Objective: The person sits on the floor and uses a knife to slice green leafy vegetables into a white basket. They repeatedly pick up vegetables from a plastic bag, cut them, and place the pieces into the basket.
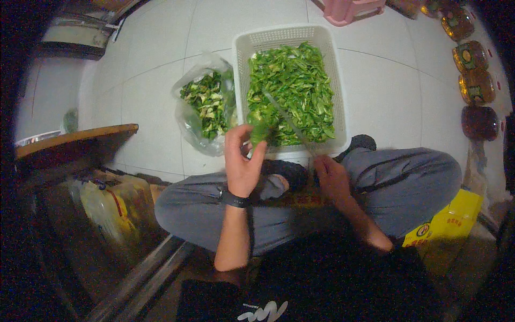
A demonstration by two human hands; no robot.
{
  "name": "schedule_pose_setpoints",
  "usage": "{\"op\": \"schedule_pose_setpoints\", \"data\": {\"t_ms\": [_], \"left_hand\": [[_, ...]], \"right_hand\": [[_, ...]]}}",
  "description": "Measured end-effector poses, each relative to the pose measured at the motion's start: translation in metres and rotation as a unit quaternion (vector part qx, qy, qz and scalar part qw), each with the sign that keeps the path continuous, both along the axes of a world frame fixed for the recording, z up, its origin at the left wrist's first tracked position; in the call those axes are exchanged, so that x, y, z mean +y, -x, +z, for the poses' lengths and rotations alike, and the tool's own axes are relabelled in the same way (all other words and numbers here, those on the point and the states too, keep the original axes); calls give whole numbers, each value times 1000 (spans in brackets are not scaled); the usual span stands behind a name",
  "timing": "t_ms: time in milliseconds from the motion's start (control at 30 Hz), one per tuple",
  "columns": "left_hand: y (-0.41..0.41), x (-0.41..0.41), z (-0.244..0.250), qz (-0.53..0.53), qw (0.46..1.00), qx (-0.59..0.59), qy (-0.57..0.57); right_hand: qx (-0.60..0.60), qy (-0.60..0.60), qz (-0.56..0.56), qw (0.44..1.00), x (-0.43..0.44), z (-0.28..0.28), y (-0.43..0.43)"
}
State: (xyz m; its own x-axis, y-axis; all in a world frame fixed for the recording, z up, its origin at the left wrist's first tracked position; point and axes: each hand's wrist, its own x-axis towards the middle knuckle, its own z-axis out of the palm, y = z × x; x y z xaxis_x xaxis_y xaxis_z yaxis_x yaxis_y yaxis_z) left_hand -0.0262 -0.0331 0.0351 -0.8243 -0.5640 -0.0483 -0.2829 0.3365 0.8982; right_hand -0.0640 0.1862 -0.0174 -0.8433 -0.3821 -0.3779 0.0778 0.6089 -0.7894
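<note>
A green pepper [257,124], blurred at its edges, is held between the thumb and fingers of my left hand [243,157]. It hovers over the near left corner of a white perforated plastic basket [342,92]. Sliced green peppers [289,80] cover the basket's floor. My right hand [330,173] grips the handle of a long thin knife [287,116], whose blade slants up and left above the slices. Left of the basket, touching its side, lies a clear plastic bag [185,116] of pepper tops and scraps [207,104].
Pale floor tiles [386,96] surround the basket. A pink plastic stool [346,10] stands beyond it. Several jars [476,86] line the right side. A wooden board edge [80,139] and a plastic oil jug [106,209] are at left, a yellow carton [446,219] at lower right.
</note>
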Motion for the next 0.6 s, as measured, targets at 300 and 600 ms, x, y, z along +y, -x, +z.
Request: {"op": "schedule_pose_setpoints", "data": {"t_ms": [300,600], "left_hand": [[-6,-1,-2,22,999,21,18],[-3,14,2,50,992,42,-109]], "right_hand": [[54,0,92,994,7,37,-21],[91,79,94,988,-5,25,-19]]}}
